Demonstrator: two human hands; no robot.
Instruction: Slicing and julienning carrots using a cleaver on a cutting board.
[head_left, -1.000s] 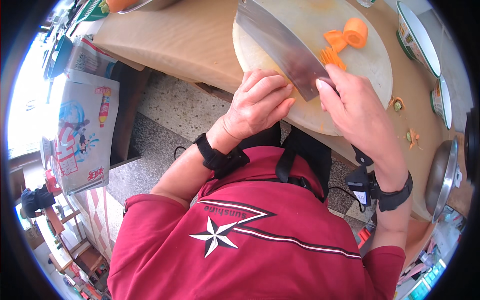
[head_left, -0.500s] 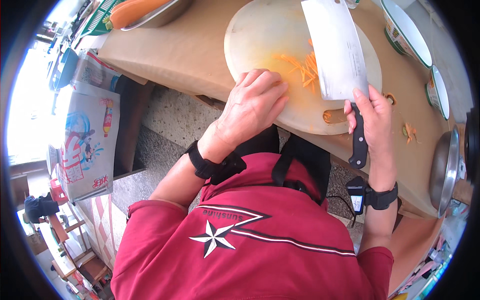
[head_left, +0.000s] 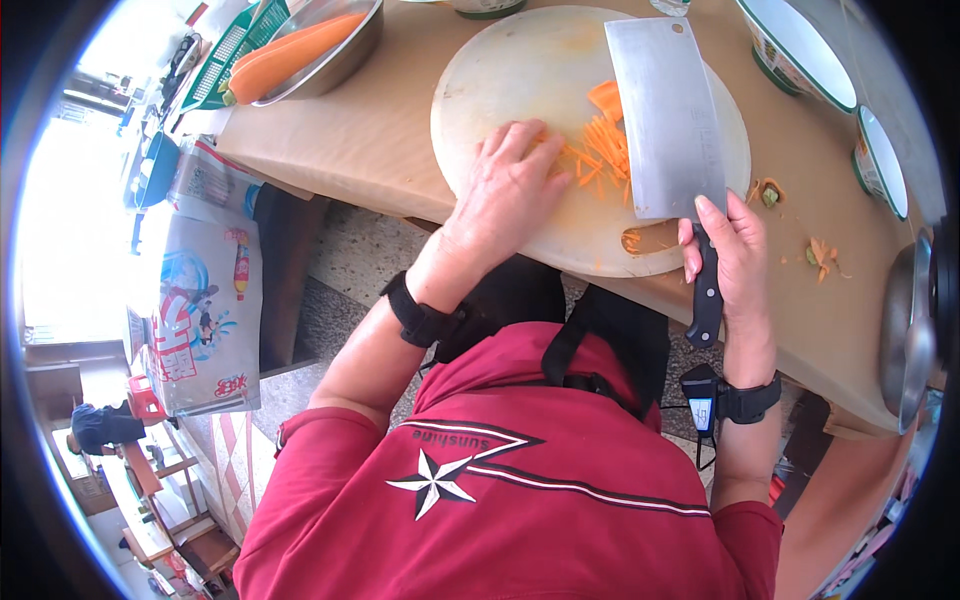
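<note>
A cleaver (head_left: 668, 120) with a black handle is gripped in my right hand (head_left: 737, 255). Its broad blade points away from me, over the right part of the round white cutting board (head_left: 490, 80). My left hand (head_left: 508, 190) rests on the board's near left part, fingers stretched and a little apart, fingertips close to the carrot shreds (head_left: 600, 150). Whether they touch any shreds I cannot tell. Beside the blade lies a wider carrot piece (head_left: 606, 97), partly covered by it. More thin shreds sit around the handle slot at the board's near edge.
Whole carrots (head_left: 300, 55) lie in a metal bowl (head_left: 355, 60) at the far left, next to a green basket (head_left: 235, 55). White, green-rimmed bowls (head_left: 800, 50) stand at the right. Carrot scraps (head_left: 823, 257) lie on the brown table (head_left: 400, 130). A metal basin (head_left: 905, 330) is at the right edge.
My left hand's fingers have flattened from a curled pose. The cleaver stays in my right hand and has uncovered more carrot. The view has shifted, showing more of the far table.
</note>
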